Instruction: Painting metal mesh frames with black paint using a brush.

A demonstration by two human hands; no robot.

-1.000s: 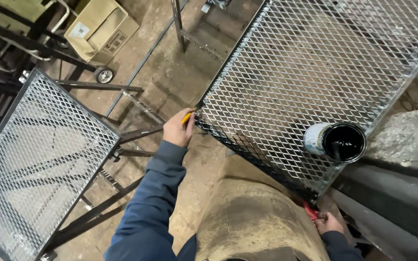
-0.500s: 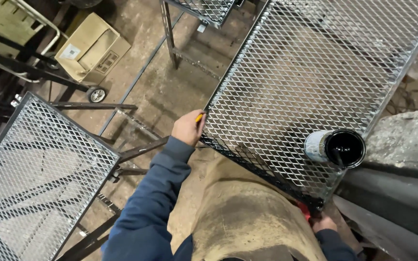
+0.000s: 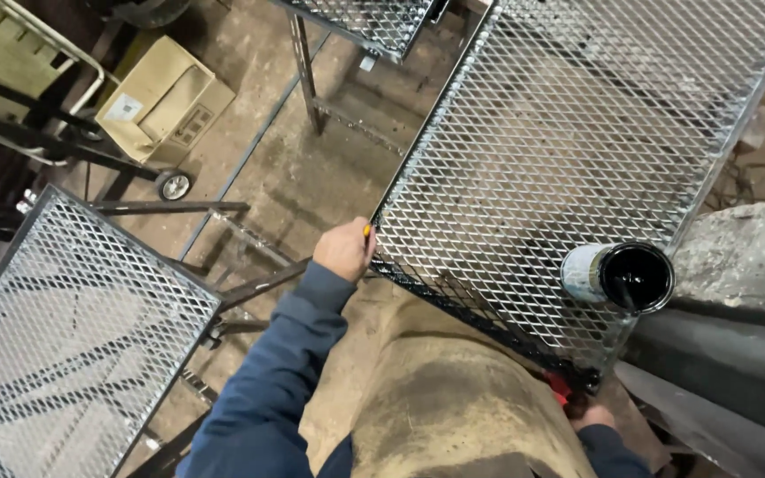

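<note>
Where mesh ends, black-filled can (image 3: pixel 617 276).

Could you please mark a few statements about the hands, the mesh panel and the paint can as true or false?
1. The left hand is at the near left corner of the mesh panel. True.
2. The paint can lies tipped over on the floor. False: it stands upright and open on the panel.
3. The paint in the can is black. True.
4. The right hand rests on the cardboard box. False: it is at the panel's near edge; the box sits on the floor.
</note>
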